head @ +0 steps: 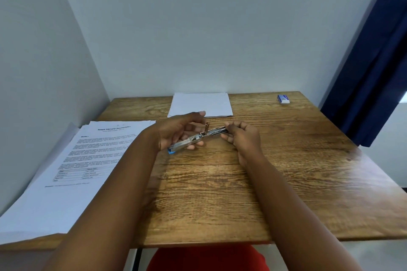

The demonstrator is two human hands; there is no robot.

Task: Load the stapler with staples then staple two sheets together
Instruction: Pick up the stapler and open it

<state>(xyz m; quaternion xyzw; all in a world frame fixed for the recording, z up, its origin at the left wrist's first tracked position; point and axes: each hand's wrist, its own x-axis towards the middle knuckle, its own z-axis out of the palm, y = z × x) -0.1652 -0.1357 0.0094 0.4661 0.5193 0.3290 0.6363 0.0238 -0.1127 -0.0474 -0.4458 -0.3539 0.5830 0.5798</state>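
A small metal stapler (189,139) with a blue end lies across the fingers of my left hand (176,132), which holds it just above the wooden table (275,182). A copper-coloured part sticks up at its middle. My right hand (241,136) pinches the stapler's far end, where a dark strip of staples (218,131) shows in the channel. A stack of printed sheets (72,167) lies at the left. Blank white sheets (200,104) lie at the back centre.
A small blue and white staple box (283,99) sits at the back right of the table. White walls close off the back and left. A dark blue curtain (374,61) hangs at the right. Red cloth shows below the table's front edge.
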